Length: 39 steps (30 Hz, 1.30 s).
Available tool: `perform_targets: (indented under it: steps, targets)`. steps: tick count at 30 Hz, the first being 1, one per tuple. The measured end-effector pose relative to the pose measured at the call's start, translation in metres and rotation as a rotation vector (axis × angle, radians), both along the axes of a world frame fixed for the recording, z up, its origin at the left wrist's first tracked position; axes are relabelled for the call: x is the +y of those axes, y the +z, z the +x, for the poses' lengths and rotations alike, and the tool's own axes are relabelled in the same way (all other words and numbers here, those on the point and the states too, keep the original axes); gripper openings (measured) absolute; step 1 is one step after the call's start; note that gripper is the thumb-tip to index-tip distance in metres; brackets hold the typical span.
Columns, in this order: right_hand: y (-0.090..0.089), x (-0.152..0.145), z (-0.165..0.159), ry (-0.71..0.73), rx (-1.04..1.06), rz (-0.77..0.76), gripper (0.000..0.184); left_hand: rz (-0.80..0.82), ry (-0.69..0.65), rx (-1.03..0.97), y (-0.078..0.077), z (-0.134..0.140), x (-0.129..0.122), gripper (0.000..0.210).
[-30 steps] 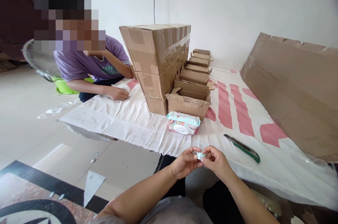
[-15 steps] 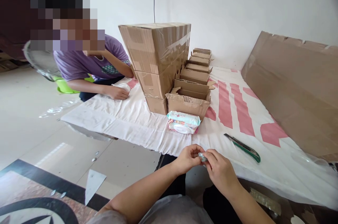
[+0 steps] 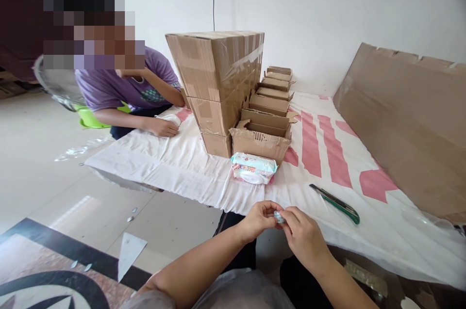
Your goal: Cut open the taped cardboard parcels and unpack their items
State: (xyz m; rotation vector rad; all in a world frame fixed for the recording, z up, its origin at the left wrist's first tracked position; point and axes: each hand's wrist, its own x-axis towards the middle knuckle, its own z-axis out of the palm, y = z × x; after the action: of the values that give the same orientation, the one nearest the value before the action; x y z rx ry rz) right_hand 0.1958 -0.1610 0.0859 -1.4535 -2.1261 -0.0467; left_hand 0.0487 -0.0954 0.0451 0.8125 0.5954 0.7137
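White-clothed table [image 3: 174,170] here, and at its near edge left hand [image 3: 256,222] and right hand [image 3: 301,234] both pinch tiny pale-blue-and-white piece [image 3: 279,217]. Looks light, probably pliable, maybe slick; opposite ends best for fingertips.

The one view looks out from the person's head, forward and down. Twelve o'clock is straight ahead. Very near, at 6 o'clock, it sees the shirt [image 3: 240,292]. The left hand [image 3: 257,221] and right hand [image 3: 304,236] are close too, at 5 o'clock. It looks down on the table [image 3: 182,173], and the wall [image 3: 309,13] behind is far off, at 12 o'clock. It sees wide, from the other person [image 3: 109,90] at 10 o'clock to the board [image 3: 404,124] at 3 o'clock, with floor [image 3: 98,217] at 8 o'clock.
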Motion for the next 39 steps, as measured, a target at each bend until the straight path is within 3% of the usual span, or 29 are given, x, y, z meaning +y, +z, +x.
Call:
perform_targets:
  steps: [11,23,28,33,39]
  targets:
    - [-0.0037,-0.0012,-0.0015,0.017,0.018,0.025,0.022,-0.009,0.04,0.002,0.0047,-0.0013,-0.0016,0.041]
    - [0.0005,-0.0026,0.0036,0.048,0.145,-0.005,0.018,0.0,-0.054,-0.063,0.0029,-0.0081,0.0009,0.041]
    - [-0.0017,-0.004,0.0009,0.04,0.085,0.014,0.02,0.026,-0.033,0.011,0.0049,-0.0049,0.0018,0.035]
    - [0.0011,-0.0033,0.0028,0.047,0.165,0.008,0.018,0.029,-0.014,0.02,0.0038,-0.005,0.0013,0.03]
    - [0.0032,-0.0034,0.001,0.041,0.224,-0.021,0.026,-0.031,-0.054,-0.118,0.0025,-0.0058,0.0012,0.046]
